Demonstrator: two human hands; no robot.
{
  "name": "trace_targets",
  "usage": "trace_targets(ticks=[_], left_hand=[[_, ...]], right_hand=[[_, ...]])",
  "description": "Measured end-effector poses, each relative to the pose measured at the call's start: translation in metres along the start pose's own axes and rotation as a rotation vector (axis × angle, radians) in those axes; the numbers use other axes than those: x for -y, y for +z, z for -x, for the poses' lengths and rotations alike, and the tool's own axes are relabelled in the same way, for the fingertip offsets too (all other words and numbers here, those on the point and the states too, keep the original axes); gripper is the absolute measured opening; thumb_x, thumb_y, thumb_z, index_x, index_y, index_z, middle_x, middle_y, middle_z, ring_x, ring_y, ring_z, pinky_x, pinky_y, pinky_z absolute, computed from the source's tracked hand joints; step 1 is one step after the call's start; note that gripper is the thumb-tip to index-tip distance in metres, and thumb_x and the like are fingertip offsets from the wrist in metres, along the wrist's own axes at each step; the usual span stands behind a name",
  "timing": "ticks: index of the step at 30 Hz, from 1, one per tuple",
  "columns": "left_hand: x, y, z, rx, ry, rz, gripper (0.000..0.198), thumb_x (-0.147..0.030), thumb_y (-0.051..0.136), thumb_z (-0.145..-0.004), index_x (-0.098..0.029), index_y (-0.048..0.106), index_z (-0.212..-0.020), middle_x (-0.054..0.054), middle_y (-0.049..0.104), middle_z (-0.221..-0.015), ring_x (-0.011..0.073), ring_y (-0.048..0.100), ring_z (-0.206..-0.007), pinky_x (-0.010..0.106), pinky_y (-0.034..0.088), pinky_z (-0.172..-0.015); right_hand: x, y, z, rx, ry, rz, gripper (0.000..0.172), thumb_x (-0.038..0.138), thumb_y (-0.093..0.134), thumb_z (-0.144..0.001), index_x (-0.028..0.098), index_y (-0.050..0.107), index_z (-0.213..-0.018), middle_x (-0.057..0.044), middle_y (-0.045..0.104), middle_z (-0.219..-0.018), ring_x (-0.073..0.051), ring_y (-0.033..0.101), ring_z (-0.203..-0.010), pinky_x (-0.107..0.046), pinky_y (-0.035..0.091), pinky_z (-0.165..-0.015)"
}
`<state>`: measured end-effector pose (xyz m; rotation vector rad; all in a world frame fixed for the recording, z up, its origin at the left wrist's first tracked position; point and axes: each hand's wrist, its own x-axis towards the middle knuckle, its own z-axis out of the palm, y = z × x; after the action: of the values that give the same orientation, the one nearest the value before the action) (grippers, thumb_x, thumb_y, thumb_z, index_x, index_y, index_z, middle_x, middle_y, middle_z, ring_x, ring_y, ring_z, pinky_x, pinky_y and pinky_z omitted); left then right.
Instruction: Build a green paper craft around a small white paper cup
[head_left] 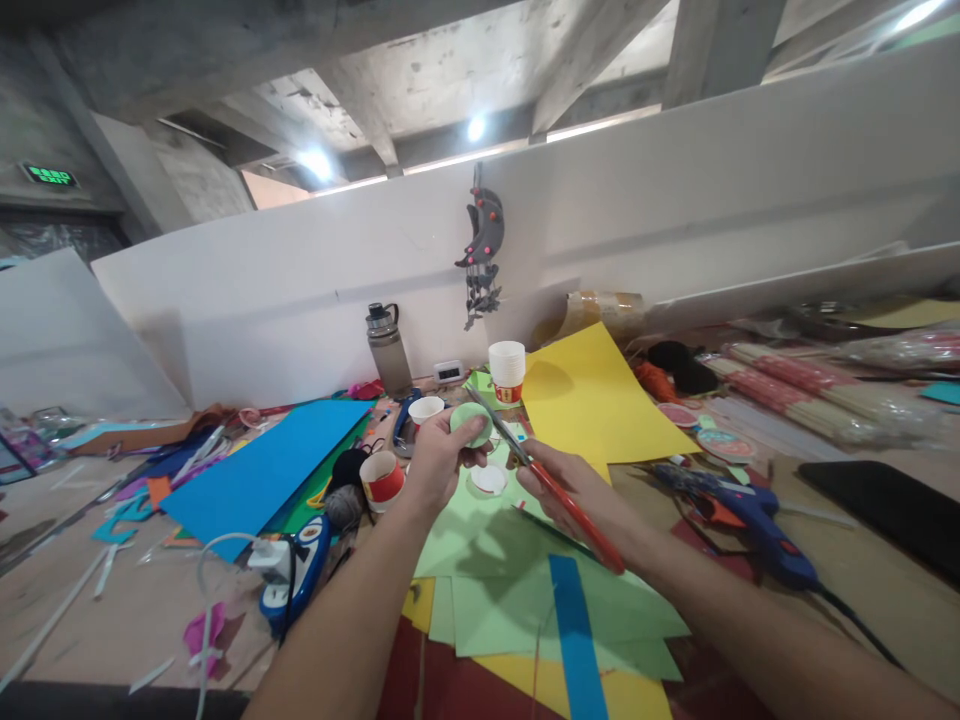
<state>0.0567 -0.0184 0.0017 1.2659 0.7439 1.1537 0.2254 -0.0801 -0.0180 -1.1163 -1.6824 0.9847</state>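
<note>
My left hand (442,460) pinches a light green paper disc (471,426) between thumb and fingers, above the middle of the table. Red-handled scissors (574,512) are gripped in my right hand (566,480); their blades point up and away, passing close by the disc's right edge. Whether the blades touch the disc I cannot tell. Below both hands lie light green paper sheets (495,555) with a white round piece (488,480) on them. A blue paper strip (576,635) crosses the near end of the sheets.
Paper cups (507,372) stand behind my hands; a red and white cup (382,480) is to the left. Blue card (270,470) and a power strip (300,560) lie left. Yellow card (600,400), a blue glue gun (757,520) and a black phone-like slab (885,510) lie right. A bottle (388,350) stands behind.
</note>
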Motion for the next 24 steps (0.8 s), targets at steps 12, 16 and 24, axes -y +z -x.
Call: trace_targets(ticks=[12, 16, 24], left_hand=[[-0.0024, -0.0001, -0.0003, 0.024, -0.004, 0.031, 0.030, -0.040, 0.071, -0.069, -0.013, 0.058, -0.077, 0.005, 0.065, -0.063, 0.0111, 0.059, -0.047, 0.020, 0.030, -0.042], [-0.0038, 0.0004, 0.0000, 0.019, 0.002, 0.037, 0.031, -0.039, 0.072, -0.069, -0.013, 0.057, -0.077, 0.004, 0.064, -0.062, 0.0116, 0.059, -0.047, 0.020, 0.029, -0.041], [-0.0069, -0.0002, -0.0001, -0.005, 0.025, 0.048, 0.032, -0.040, 0.072, -0.068, -0.014, 0.057, -0.076, 0.004, 0.063, -0.060, 0.0113, 0.058, -0.045, 0.019, 0.029, -0.041]], right_hand=[[-0.0008, 0.0008, 0.0010, 0.031, 0.029, -0.107, 0.030, 0.049, 0.061, -0.079, 0.020, 0.053, -0.079, 0.003, 0.045, -0.063, -0.008, 0.040, -0.051, -0.018, 0.035, -0.043], [0.0003, 0.0001, 0.0008, 0.046, 0.060, -0.113, 0.029, 0.049, 0.061, -0.078, 0.021, 0.054, -0.081, 0.005, 0.042, -0.057, -0.008, 0.040, -0.047, -0.019, 0.036, -0.042], [0.0023, 0.0004, 0.0004, 0.049, 0.074, -0.061, 0.024, 0.045, 0.059, -0.080, 0.022, 0.053, -0.081, 0.007, 0.041, -0.051, -0.009, 0.039, -0.043, -0.020, 0.034, -0.042]])
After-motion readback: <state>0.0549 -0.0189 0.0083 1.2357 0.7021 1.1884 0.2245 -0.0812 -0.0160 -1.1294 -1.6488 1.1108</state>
